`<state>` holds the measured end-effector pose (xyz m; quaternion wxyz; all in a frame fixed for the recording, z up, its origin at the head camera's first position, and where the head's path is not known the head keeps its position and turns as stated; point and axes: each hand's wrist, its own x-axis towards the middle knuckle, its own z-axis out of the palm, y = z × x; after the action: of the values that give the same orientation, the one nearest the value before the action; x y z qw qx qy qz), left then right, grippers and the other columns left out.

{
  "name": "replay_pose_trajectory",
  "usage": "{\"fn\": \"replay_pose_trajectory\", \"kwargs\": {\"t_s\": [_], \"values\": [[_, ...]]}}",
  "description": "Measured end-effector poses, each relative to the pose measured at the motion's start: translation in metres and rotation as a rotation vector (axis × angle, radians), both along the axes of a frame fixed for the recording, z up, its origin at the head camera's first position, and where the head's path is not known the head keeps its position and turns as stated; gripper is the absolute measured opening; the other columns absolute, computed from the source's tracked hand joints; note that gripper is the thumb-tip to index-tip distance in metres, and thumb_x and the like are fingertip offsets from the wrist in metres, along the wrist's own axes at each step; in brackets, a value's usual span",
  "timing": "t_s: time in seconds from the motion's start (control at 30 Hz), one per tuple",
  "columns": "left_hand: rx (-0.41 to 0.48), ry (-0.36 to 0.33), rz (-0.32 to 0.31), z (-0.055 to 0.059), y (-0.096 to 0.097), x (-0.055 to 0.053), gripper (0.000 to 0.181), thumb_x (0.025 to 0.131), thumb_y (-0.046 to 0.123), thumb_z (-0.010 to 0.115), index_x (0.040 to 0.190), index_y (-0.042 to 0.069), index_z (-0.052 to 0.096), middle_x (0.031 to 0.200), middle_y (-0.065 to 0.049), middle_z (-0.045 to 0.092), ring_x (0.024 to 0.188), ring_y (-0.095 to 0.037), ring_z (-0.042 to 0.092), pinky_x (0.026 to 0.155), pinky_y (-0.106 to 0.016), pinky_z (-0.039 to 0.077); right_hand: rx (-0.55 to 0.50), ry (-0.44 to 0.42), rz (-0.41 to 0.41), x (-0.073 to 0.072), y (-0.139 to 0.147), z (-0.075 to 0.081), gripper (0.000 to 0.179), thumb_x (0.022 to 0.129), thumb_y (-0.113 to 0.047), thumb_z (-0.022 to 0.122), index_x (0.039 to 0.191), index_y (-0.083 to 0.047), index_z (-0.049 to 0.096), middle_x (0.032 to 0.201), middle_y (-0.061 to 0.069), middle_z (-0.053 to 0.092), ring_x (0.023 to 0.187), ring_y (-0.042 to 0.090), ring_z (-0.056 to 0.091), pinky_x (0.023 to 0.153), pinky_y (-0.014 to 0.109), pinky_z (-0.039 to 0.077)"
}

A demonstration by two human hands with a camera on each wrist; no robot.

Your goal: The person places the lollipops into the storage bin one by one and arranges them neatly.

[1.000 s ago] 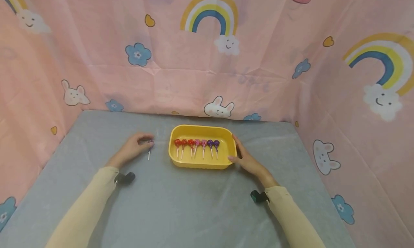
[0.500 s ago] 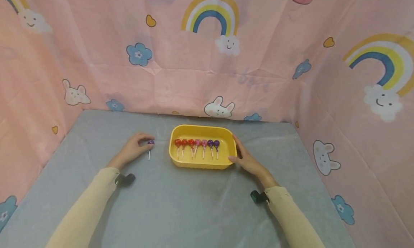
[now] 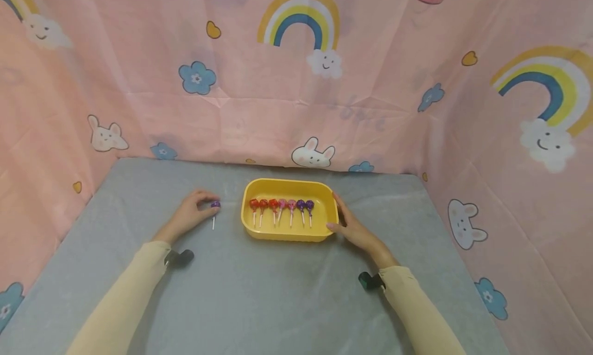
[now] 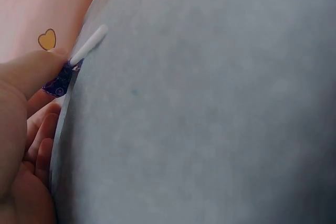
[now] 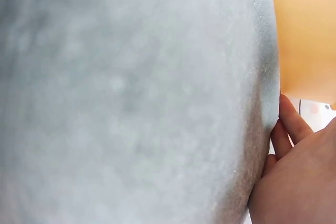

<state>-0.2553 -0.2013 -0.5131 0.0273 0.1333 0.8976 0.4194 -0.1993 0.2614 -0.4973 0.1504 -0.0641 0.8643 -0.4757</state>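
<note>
My left hand (image 3: pixel 192 213) pinches a purple-wrapped lollipop (image 3: pixel 215 204) by its candy head, left of the yellow tray (image 3: pixel 291 234). In the left wrist view, the thumb lies over the dark purple wrapper (image 4: pixel 58 85), and the white stick (image 4: pixel 90 44) points away from the hand. My right hand (image 3: pixel 359 234) holds the tray's right end, thumb at the near corner and fingers along the far side. Inside the tray, several lollipops stand in a row, heads at the back: red (image 3: pixel 263 204), then pink (image 3: pixel 292 205), then purple (image 3: pixel 310 205).
Grey cloth (image 3: pixel 278 298) covers the table under the tray. Pink printed curtains (image 3: pixel 259 118) enclose the back and both sides. Each wrist carries a small dark camera, such as the left one (image 3: pixel 180 257).
My left fingers have shifted slightly, and more of the purple lollipop head shows between them than a second ago. The right hand and the tray stay in place.
</note>
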Motion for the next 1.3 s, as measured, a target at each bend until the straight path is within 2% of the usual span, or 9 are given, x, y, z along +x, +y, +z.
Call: {"fn": "replay_pose_trajectory", "kwargs": {"t_s": [0.53, 0.8, 1.07, 1.3], "values": [[-0.048, -0.018, 0.054, 0.006, 0.007, 0.004, 0.032, 0.091, 0.024, 0.071, 0.116, 0.004, 0.069, 0.124, -0.017, 0.055, 0.122, -0.036, 0.052, 0.109, -0.059, 0.040, 0.017, 0.006, -0.003, 0.000, -0.001, 0.000, 0.089, 0.094, -0.038, 0.065, 0.154, -0.051, -0.001, 0.168, 0.009, 0.011, 0.154, 0.037, 0.013, 0.122, 0.067, 0.009], [-0.061, 0.002, 0.062, 0.011, 0.010, 0.005, 0.030, 0.091, 0.023, 0.070, 0.113, 0.002, 0.069, 0.119, -0.018, 0.059, 0.116, -0.036, 0.055, 0.105, -0.057, 0.044, 0.016, 0.012, -0.001, -0.001, 0.000, -0.001, 0.090, 0.094, -0.037, 0.065, 0.154, -0.051, -0.001, 0.169, 0.007, 0.008, 0.155, 0.036, 0.011, 0.122, 0.067, 0.009], [-0.079, -0.041, 0.077, 0.019, 0.011, 0.003, 0.034, 0.093, 0.026, 0.068, 0.119, 0.004, 0.067, 0.121, -0.018, 0.062, 0.117, -0.035, 0.057, 0.102, -0.055, 0.046, 0.005, 0.009, -0.002, 0.000, 0.000, 0.000, 0.089, 0.095, -0.037, 0.065, 0.154, -0.050, 0.000, 0.169, 0.007, 0.008, 0.155, 0.036, 0.010, 0.121, 0.068, 0.008], [-0.071, -0.048, 0.073, 0.023, 0.013, 0.002, 0.035, 0.093, 0.025, 0.068, 0.121, 0.003, 0.065, 0.122, -0.020, 0.063, 0.117, -0.037, 0.058, 0.102, -0.055, 0.048, 0.009, 0.004, -0.003, 0.000, 0.000, 0.001, 0.090, 0.095, -0.036, 0.065, 0.155, -0.048, -0.001, 0.168, 0.009, 0.009, 0.155, 0.037, 0.011, 0.121, 0.069, 0.007]]}}
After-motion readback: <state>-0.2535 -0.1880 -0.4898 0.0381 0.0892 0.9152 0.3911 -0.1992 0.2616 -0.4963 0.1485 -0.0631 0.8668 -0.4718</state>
